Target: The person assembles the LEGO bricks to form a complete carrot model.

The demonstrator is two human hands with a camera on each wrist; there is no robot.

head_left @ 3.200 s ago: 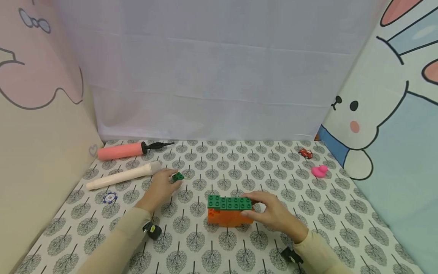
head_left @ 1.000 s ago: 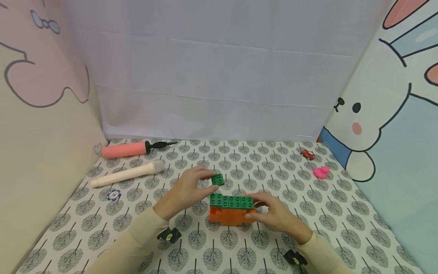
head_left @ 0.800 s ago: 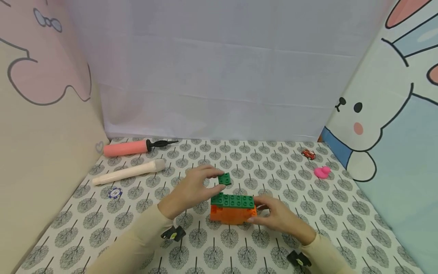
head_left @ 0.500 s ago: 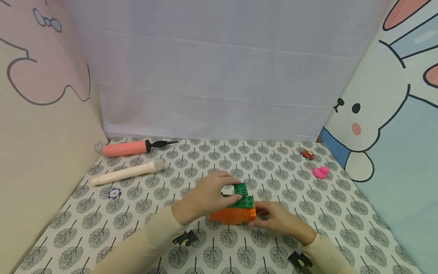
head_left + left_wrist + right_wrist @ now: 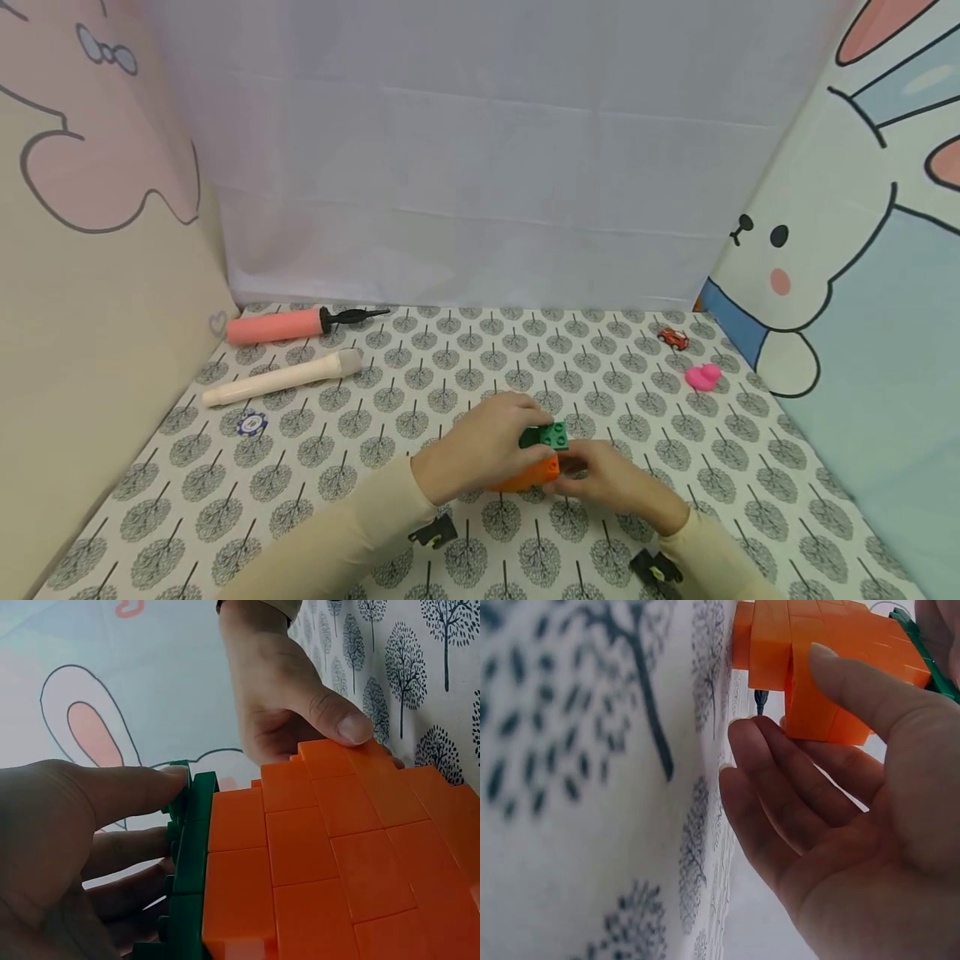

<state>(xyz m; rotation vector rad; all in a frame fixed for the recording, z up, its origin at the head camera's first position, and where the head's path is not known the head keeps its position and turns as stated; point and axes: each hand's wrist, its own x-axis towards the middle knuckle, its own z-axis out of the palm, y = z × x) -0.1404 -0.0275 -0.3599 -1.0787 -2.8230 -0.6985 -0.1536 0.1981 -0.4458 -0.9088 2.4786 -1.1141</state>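
Observation:
In the head view my left hand (image 5: pixel 487 442) pinches a small green toy building brick (image 5: pixel 556 435) at the right end of the block structure's top. The structure's orange brick body (image 5: pixel 528 477) stands on the cloth, partly hidden by that hand. The left wrist view shows the thumb pressed on the green brick (image 5: pixel 178 793), up against the green top layer (image 5: pixel 193 870) over the stacked orange rows. My right hand (image 5: pixel 611 482) grips the body's right end. In the right wrist view its thumb and forefinger lie either side of the orange bricks (image 5: pixel 829 682), other fingers loosely bent.
A coral hand pump (image 5: pixel 276 326) and a cream microphone-shaped stick (image 5: pixel 273 379) lie at the back left, near a blue-and-white poker chip (image 5: pixel 252 423). At the back right are a red toy car (image 5: pixel 673 338) and a pink rubber duck (image 5: pixel 703 377). Fabric walls enclose the tree-print cloth (image 5: pixel 420 517).
My left hand has picked the small green brick off the cloth and carried it right, then down onto the structure's right end. The right hand has stayed at that end, its grip slightly lower.

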